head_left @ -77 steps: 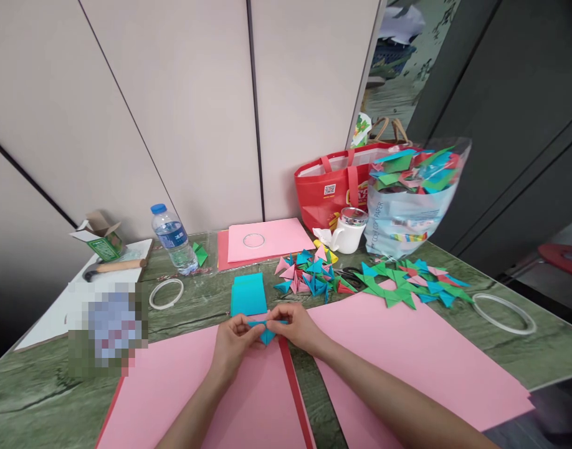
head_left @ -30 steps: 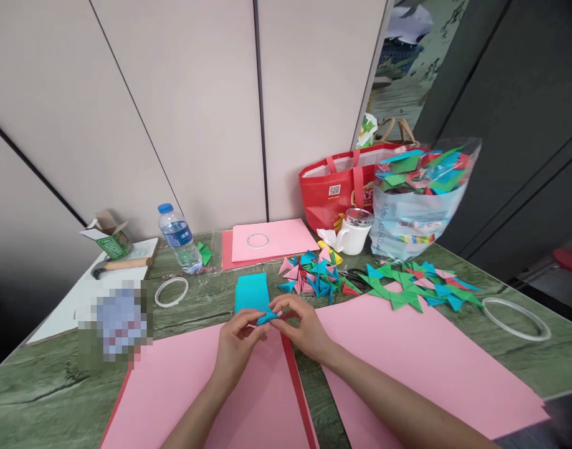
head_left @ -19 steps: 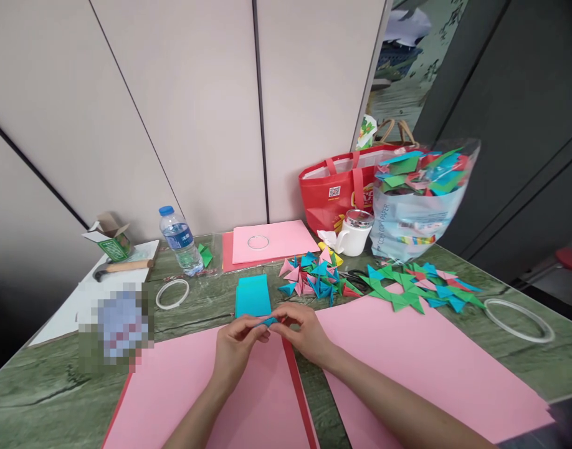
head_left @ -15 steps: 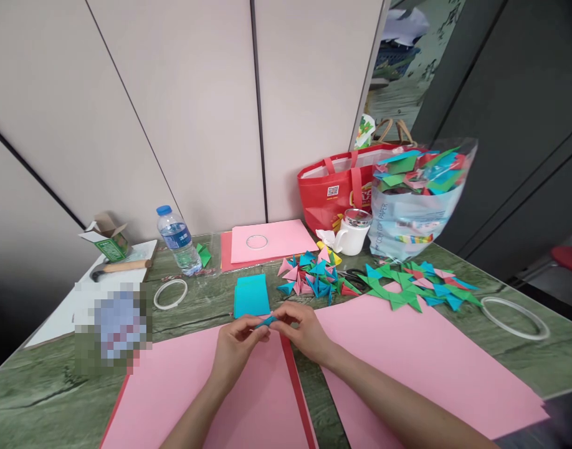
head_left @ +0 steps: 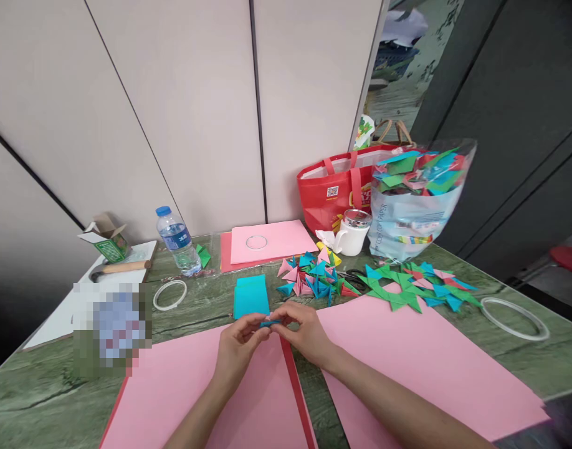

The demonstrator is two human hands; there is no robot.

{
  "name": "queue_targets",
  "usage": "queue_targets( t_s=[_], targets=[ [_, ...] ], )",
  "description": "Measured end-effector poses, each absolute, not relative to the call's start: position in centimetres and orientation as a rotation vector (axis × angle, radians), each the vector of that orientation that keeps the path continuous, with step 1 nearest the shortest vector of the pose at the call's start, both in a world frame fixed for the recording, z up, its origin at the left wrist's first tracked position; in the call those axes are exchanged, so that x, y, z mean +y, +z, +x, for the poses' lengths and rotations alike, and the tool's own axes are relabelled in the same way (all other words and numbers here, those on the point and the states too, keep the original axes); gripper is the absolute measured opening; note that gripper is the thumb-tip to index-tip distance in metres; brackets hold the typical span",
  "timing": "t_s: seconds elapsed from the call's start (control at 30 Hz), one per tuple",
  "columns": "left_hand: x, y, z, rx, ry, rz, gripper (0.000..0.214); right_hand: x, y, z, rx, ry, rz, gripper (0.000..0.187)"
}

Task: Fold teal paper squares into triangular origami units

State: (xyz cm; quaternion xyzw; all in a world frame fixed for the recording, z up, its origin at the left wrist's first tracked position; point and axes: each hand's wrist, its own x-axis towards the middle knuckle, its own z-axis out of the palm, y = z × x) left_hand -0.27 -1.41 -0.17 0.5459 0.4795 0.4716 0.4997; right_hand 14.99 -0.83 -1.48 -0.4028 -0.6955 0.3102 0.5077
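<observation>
Between the fingertips of both hands is a small folded piece of blue paper [head_left: 269,323], mostly covered by the fingers. My left hand [head_left: 239,343] pinches its left end, and my right hand [head_left: 302,327] pinches its right end. Both hands are above the top edge of a large pink paper sheet [head_left: 187,386] that has a red one under it. Just beyond the fingers lies a stack of blue paper rectangles [head_left: 251,296]. Folded paper pieces [head_left: 314,274] in pink, blue, green and red are heaped behind my right hand.
Joined paper stars [head_left: 402,290] and a white tape roll [head_left: 514,318] lie right. A clear bag [head_left: 407,218] of folded paper, a white mug [head_left: 354,234] and a red bag [head_left: 321,193] stand behind. Leftward are a water bottle [head_left: 177,240], another tape roll [head_left: 171,295] and a hammer [head_left: 122,267].
The blue paper has tilted and is now nearly level, with less of it showing between the fingers. Both hands have stayed in almost the same place.
</observation>
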Motion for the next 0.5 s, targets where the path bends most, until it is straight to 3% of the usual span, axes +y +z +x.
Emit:
queue_targets(
  t_s=[0.13,0.37,0.5],
  targets=[
    [-1.4,-0.4,-0.3,1.218,1.155,1.405,0.006,-1.0,-1.5,15.0,-1.708,0.714,-0.937,0.011],
    [-1.8,-0.2,-0.2,1.235,1.1,1.585,0.012,-0.4,-2.4,14.8,-1.486,1.219,-0.973,0.02],
    [-1.6,-0.4,-0.5,1.268,1.081,1.686,0.013,-0.2,-2.1,15.0,-1.697,1.018,-1.026,0.011]
  ],
)
